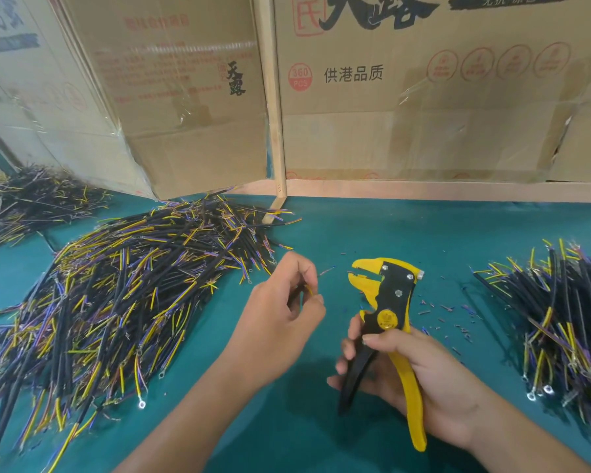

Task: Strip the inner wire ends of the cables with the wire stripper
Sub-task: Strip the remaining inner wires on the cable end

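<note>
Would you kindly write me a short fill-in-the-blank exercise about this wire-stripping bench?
1. The right hand grips the yellow and black ____.
2. The left hand pinches a thin ____.
3. The largest cable pile lies on the person's ____ side.
4. The table mat is coloured ____.

Missing words: wire stripper; wire; left; green

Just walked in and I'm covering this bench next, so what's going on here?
A person is stripping cable wires. The right hand grips a yellow and black wire stripper, head up and not on a wire. The left hand pinches thin wire ends beside it. A big cable pile lies left, a smaller pile right, and insulation scraps dot the green mat.
</note>
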### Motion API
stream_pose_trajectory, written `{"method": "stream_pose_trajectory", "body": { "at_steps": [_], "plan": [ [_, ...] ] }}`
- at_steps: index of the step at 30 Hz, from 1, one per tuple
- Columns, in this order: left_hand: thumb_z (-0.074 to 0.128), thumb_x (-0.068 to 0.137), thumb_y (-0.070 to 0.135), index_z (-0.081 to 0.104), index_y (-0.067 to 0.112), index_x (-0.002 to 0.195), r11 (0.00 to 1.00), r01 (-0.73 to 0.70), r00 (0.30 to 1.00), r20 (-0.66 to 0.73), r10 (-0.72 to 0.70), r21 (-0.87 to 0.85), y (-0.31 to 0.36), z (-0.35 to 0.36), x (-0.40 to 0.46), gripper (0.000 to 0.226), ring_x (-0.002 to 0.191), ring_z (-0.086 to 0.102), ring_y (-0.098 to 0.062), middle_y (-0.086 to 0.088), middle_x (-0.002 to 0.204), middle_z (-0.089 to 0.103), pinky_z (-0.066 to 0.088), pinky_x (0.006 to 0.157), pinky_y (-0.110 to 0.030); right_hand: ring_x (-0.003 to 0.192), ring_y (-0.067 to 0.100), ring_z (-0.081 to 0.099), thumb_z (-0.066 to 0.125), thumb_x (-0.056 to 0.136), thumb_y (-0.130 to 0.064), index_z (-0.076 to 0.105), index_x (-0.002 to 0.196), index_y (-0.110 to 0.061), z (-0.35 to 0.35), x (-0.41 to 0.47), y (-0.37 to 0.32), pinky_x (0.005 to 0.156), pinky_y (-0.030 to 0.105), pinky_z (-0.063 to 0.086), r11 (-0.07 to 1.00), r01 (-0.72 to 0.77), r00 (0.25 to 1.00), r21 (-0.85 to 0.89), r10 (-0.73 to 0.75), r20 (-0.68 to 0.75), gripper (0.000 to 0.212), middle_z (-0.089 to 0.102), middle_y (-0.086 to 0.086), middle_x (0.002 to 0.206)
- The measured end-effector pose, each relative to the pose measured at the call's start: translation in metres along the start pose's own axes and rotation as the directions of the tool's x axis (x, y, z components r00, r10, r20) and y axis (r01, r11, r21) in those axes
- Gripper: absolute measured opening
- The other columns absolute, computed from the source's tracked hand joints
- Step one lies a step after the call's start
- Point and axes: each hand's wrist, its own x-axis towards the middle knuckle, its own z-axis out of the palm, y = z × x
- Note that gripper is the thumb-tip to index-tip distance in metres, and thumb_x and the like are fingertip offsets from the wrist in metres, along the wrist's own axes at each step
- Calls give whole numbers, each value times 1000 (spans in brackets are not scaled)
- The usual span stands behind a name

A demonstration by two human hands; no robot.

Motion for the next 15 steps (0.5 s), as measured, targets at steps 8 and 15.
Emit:
{"method": "stream_pose_trajectory", "body": {
  "at_steps": [8,15],
  "plan": [
    [50,82,17,42,37,93,999,-6,1000,-10,6,50,1,-2,-2,25,58,39,-21,-6,71,51,34,55,-26,74,35,56,62,77,-8,67,93,-2,1,1,1,81,55,53,1000,6,1000,-31,-7,-22,17,54,21,82],
    [51,80,15,42,31,94,991,-63,998,-21,66,121,4,-4,-4,24,52,35,-12,-4,67,51,30,51,-19,74,35,55,71,71,-11,66,92,-2,-1,1,2,82,55,52,997,-13,999,-71,15,34,24,54,19,81]
  ]
}}
